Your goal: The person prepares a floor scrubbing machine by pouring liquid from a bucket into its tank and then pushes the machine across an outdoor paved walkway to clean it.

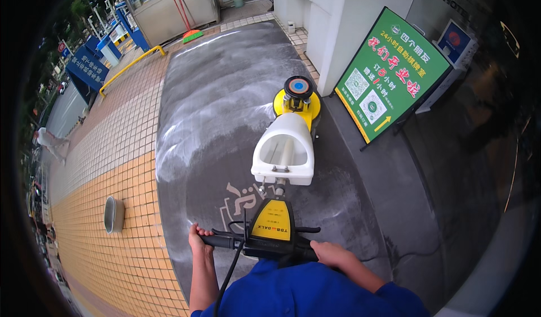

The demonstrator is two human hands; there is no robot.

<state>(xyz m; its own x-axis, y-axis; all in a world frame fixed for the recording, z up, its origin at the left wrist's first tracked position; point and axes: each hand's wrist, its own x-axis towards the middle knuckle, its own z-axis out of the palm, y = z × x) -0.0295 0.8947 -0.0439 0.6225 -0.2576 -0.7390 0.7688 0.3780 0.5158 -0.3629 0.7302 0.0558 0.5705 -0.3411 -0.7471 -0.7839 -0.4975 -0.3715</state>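
Before me stands a floor scrubbing machine with a yellow base (315, 105), a round black motor head and a white plastic tank (270, 173). My left hand (198, 237) is wrapped around the end of the left handle grip (219, 241). On the other side, my right hand (331, 253) holds the right grip, most of which it hides. Between them sits the handle's yellow control cover (274, 222). A black cable (228, 277) hangs from the handle past my left forearm. Beneath the machine lies a dark mat (203, 148) streaked with whitish foam and bearing pale lettering.
A green sign board (393, 74) leans on its stand at right, near a white pillar (351, 29). On the tiles at left is a grey tub (114, 214). A broom (192, 35) and a yellow rail (131, 68) are farther off. A person (51, 141) is at far left.
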